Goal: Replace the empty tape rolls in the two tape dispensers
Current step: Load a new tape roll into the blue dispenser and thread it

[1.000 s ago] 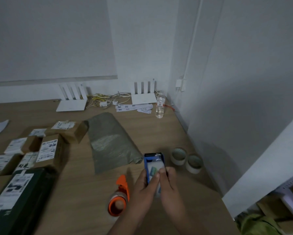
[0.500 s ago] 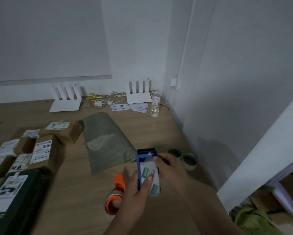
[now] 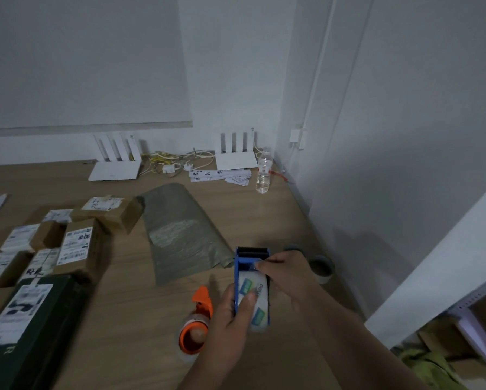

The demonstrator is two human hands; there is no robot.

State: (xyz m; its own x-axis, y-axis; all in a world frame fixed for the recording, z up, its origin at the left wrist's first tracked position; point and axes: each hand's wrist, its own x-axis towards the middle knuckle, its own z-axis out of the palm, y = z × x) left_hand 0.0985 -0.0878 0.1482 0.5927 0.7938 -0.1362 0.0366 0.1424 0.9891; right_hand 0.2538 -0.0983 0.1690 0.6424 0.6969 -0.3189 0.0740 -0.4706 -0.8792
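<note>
A blue tape dispenser [image 3: 250, 258] with a clear, printed tape roll [image 3: 254, 302] in it is held above the wooden table [image 3: 123, 319]. My left hand [image 3: 230, 313] grips its body from the left and below. My right hand [image 3: 288, 274] comes from the right, fingertips pinching at the tape near the dispenser's black front. An orange tape dispenser [image 3: 195, 325] carrying a roll lies on the table just left of my left hand. Two tape rolls stand beyond my right hand, the nearer roll [image 3: 322, 267] plain and the farther roll [image 3: 292, 247] mostly hidden.
A grey-green woven sack [image 3: 177, 232] lies ahead. Labelled cardboard parcels [image 3: 78, 246] and a dark green box [image 3: 28, 330] fill the left. Two white routers [image 3: 236, 160], cables and a water bottle [image 3: 263, 175] sit by the back wall. The table's right edge runs along a white wall.
My right hand slid from beside the left hand forward to the dispenser's front end. The view drifted right and slightly closer; the orange dispenser stayed put.
</note>
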